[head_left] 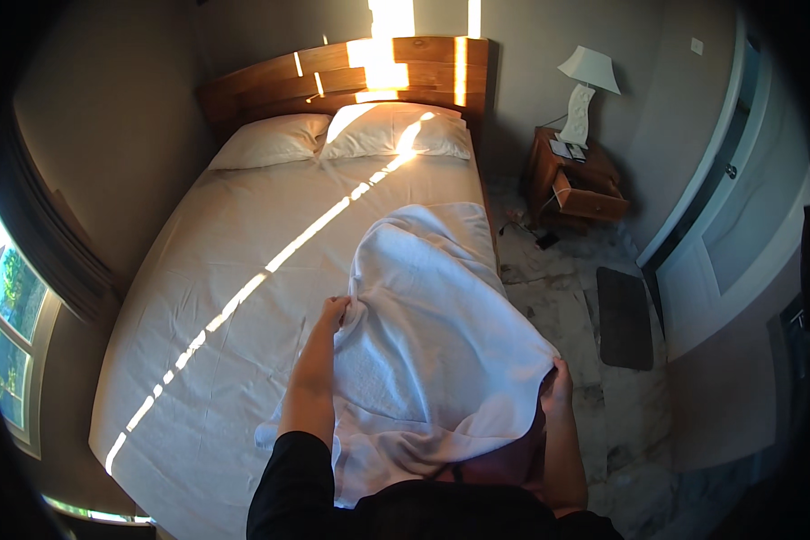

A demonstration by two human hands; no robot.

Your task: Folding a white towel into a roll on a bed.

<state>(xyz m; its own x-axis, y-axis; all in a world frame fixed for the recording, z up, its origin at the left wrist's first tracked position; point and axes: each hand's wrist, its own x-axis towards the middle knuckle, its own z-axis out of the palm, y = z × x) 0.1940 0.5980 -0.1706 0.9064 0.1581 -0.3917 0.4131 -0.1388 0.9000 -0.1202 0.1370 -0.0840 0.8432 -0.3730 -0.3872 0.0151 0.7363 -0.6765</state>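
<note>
A white towel [432,315], large and loosely bunched, spreads over the near right part of the bed [216,333]. My left hand [337,310] is closed on its left edge, where the cloth gathers into folds. At the right, my right hand [558,385] grips a corner of the same towel, out past the side of the bed. Between both hands the cloth hangs fairly wide, with its lower part draped in front of my body. The fingertips of my right hand are partly hidden by the cloth.
Two pillows [391,133] lie against the wooden headboard [333,76]. Right of the bed stand a nightstand [571,180] with its drawer pulled out and a lamp [589,85]. A dark mat [625,318] lies on the marble floor [549,297] near a white door [738,207].
</note>
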